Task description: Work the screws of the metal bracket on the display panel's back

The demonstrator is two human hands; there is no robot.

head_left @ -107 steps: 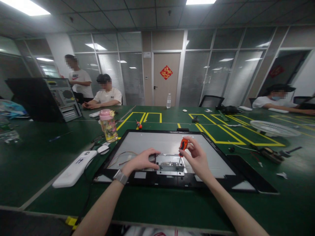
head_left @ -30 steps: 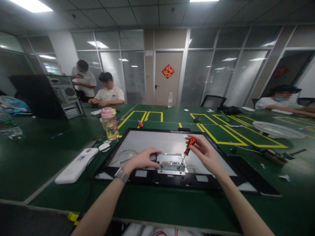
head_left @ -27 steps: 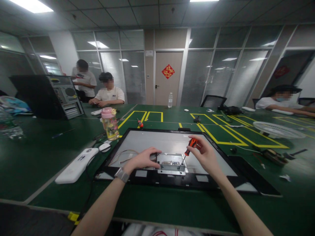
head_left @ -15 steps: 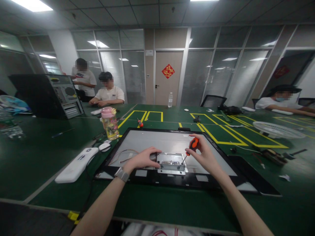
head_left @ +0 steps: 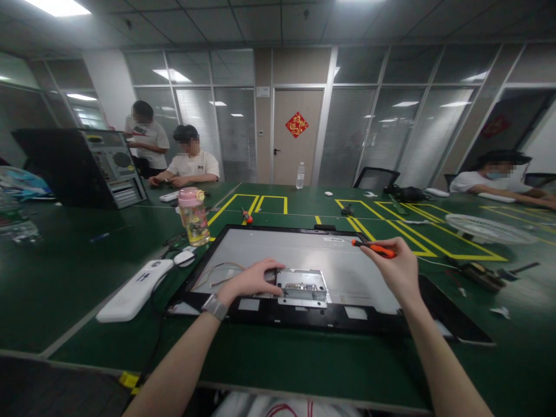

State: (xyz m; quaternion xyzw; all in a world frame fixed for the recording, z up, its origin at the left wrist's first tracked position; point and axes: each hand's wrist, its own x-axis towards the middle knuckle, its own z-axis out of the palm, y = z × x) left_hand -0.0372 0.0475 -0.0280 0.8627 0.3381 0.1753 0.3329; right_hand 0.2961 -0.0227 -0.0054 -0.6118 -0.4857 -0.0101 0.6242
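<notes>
A large flat display panel with a black frame lies face-down or face-up, I cannot tell which, on the green table. On its near middle sits a silver metal bracket. My left hand, wearing a watch, grips the bracket's left end, thumb in front and fingers behind, next to a dark part and thin wires. Over the panel's right side, my right hand holds an orange-and-black screwdriver. Its thin shaft points left, apart from the bracket.
Left of the panel are a white elongated device with a cable and a pink-lidded bottle. A black computer case stands far left. At right lie a dark flat panel and a white ring. Several people sit or stand beyond.
My right hand has lifted the screwdriver off the bracket and moved it right, turning its shaft from downward to leftward. My left hand stays on the bracket.
</notes>
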